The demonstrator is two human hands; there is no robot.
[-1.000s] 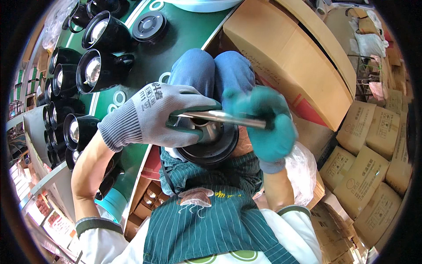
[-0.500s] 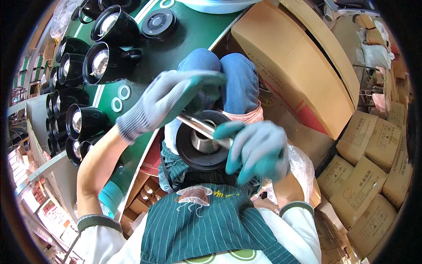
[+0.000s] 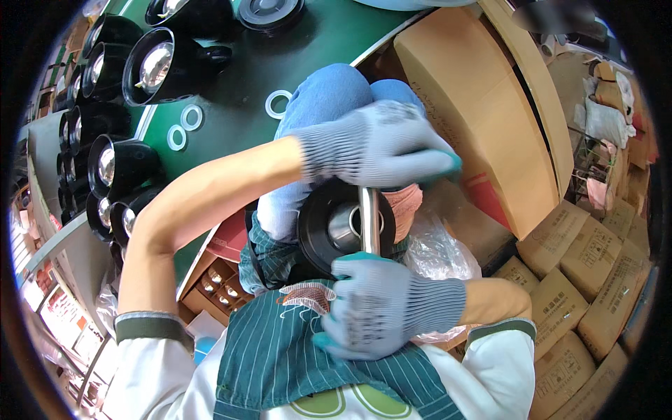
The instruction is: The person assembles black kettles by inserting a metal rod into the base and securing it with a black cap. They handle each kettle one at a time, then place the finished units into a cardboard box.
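Between my thighs sits a round black piece (image 3: 314, 231), open end up, with a shiny metal neck (image 3: 341, 228) in its middle. Across that neck lies a metal bar (image 3: 369, 220), its far end hidden under my left hand (image 3: 392, 145). This grey-and-green gloved hand is closed over the bar, its fingertips slightly blurred. On the near end, my right hand (image 3: 371, 304), gloved alike, wraps its fingers round the bar close to my apron. Whether the bar touches the neck, I cannot tell.
Several black jugs with silvery insides, one black jug (image 3: 164, 68) nearest, lie along the green table (image 3: 231, 126). A black lid (image 3: 269, 10) and white rings (image 3: 191, 117) rest there too. To my right stand a large open carton (image 3: 476, 105) and stacked cardboard boxes (image 3: 553, 301).
The bar has swung from slanting to nearly lengthwise before me. My left hand moved right across the black piece, and my right hand came down and left toward my apron.
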